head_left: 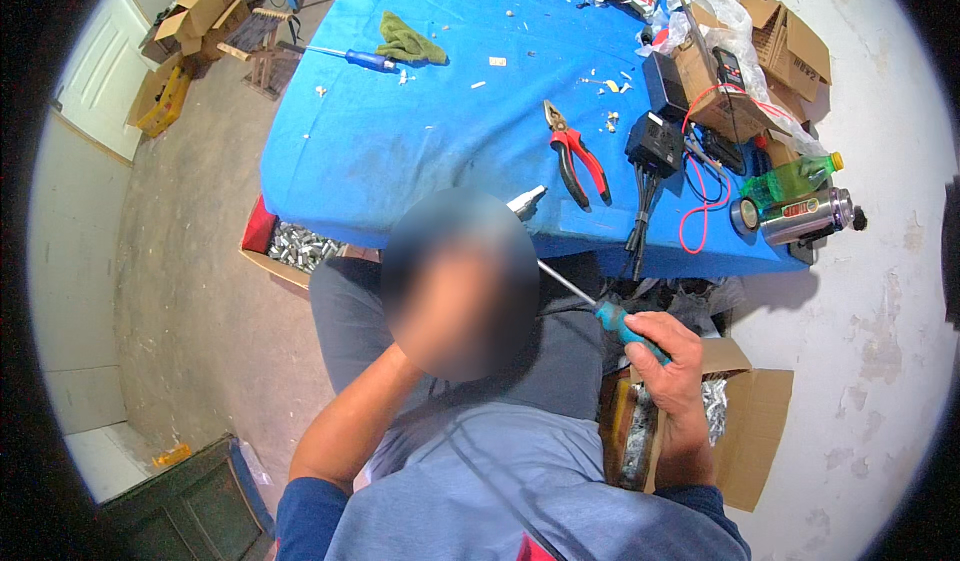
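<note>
My right hand [674, 363] is closed around the teal handle of a screwdriver [615, 319]. Its metal shaft points up and left toward my left hand, and the tip is lost in a blurred patch. That same patch covers my left hand [455, 306], held over my lap near the table's front edge. Its fingers cannot be made out, nor can anything in them. Just past the blur, a small white and grey piece [527, 200] shows at the table edge. Red and black pliers [574, 156] lie with slightly spread handles on the blue cloth [440, 131].
Black adapters [654, 145] with cables, a green bottle [795, 181] and a steel flask [805, 217] crowd the right side. A blue screwdriver [370, 60] and green rags [408, 41] lie farther back. Metal parts fill a box [275, 269] below left; an open carton [762, 431] stands beside my right forearm.
</note>
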Demonstrator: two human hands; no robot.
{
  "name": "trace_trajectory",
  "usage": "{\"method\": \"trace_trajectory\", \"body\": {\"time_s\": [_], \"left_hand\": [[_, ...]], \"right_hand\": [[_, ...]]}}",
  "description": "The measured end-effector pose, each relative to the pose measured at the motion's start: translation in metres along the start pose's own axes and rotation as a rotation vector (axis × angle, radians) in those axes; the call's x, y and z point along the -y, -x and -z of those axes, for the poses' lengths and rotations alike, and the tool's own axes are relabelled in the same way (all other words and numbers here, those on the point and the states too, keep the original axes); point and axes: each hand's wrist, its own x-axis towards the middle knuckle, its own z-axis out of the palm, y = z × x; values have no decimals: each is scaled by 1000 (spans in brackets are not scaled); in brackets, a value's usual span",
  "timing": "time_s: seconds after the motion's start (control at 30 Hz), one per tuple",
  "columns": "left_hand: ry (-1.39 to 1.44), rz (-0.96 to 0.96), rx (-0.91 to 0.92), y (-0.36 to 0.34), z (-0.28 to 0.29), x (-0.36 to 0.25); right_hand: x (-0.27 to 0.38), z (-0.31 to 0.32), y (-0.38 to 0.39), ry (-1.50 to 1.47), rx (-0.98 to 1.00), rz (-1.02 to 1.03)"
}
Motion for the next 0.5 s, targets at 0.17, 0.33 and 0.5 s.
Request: {"method": "trace_trajectory", "body": {"time_s": [0.17, 0.33, 0.5], "left_hand": [[191, 127, 50, 3, -11, 18], [262, 286, 84, 5, -14, 17], [283, 327, 94, 1, -16, 12]], "right_hand": [[6, 1, 4, 66, -24, 68], [0, 1, 7, 180, -61, 175], [3, -2, 5, 258, -94, 243]]}}
